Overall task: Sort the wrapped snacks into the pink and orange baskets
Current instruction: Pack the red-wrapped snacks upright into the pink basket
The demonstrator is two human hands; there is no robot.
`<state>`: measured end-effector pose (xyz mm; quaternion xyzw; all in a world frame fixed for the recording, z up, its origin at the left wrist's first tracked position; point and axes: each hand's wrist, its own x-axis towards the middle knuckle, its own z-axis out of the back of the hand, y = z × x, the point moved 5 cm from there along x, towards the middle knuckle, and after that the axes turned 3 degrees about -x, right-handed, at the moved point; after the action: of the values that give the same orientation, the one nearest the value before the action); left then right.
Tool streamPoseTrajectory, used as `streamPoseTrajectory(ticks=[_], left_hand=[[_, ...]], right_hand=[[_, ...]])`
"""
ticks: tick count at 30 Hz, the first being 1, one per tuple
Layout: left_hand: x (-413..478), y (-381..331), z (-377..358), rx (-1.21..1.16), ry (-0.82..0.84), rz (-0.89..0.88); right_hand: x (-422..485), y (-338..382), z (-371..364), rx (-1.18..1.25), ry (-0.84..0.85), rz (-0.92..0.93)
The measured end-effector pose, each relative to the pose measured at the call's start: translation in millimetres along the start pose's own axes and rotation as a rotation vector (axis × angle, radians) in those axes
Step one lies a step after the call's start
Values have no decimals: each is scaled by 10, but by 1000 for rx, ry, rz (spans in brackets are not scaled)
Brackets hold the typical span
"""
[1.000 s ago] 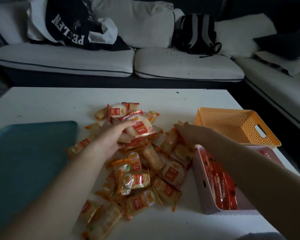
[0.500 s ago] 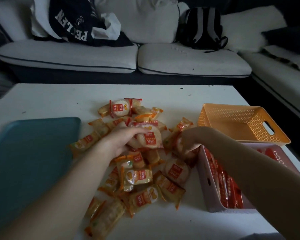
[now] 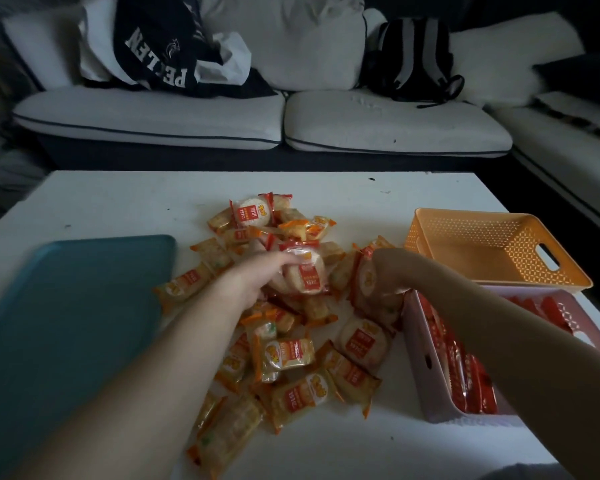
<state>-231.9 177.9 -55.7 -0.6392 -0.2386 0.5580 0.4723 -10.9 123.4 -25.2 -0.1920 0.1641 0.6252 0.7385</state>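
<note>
Curled fingers of the left hand [image 3: 255, 278] clamp a round cracker pack [image 3: 303, 277] with a red label, holding it over the upper middle of the snack pile [image 3: 291, 355] on the white table [image 3: 118, 202]. Just to its right, the right hand [image 3: 390, 271] bends down at the wrist and its fingers close on a second wrapped snack [image 3: 365, 280] at the pile's right edge (whether that pack is lifted or lies on the others I cannot tell). The pile is a loose, overlapping heap of orange and yellow wrappers, some round with red labels, others oblong, running from mid-table toward the near edge. An orange basket [image 3: 482, 226] with perforated walls and a handle slot stands at the far right of the table, near the right hand. Touching its near rim is the pink basket [image 3: 426, 362], which holds red wrapped snacks [image 3: 465, 382] packed side by side; the right forearm crosses above it. A teal tray [image 3: 66, 323] lies flat on the left of the table, its right edge just beside the leftmost packs. Behind the table stands a pale sofa [image 3: 153, 116], with a dark lettered garment [image 3: 153, 46] and a backpack [image 3: 413, 57] resting on it.
</note>
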Motion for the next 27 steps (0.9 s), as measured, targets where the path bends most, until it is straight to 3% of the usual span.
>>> streamPoseTrajectory(ticks=[6, 9, 13, 15, 18, 25, 27], left_hand=[[35, 73, 5, 7, -28, -5], [-25, 86, -13, -29, -26, 17], [-63, 97, -33, -120, -57, 32], [-78, 100, -47, -162, -90, 23], [-75, 142, -65, -162, -145, 1], [-102, 185, -73, -177, -151, -2], [-127, 169, -107, -181, -114, -1]], right_hand=[[-247, -239, 298, 368, -211, 7], [-388, -135, 337, 766, -281, 68], [-319, 253, -10, 1536, 90, 55], [-292, 437, -213, 1744, 234, -35], [-225, 525, -364, 1861, 189, -99], [-177, 132, -302, 1956, -186, -167], [-154, 128, -335, 1992, -190, -176]])
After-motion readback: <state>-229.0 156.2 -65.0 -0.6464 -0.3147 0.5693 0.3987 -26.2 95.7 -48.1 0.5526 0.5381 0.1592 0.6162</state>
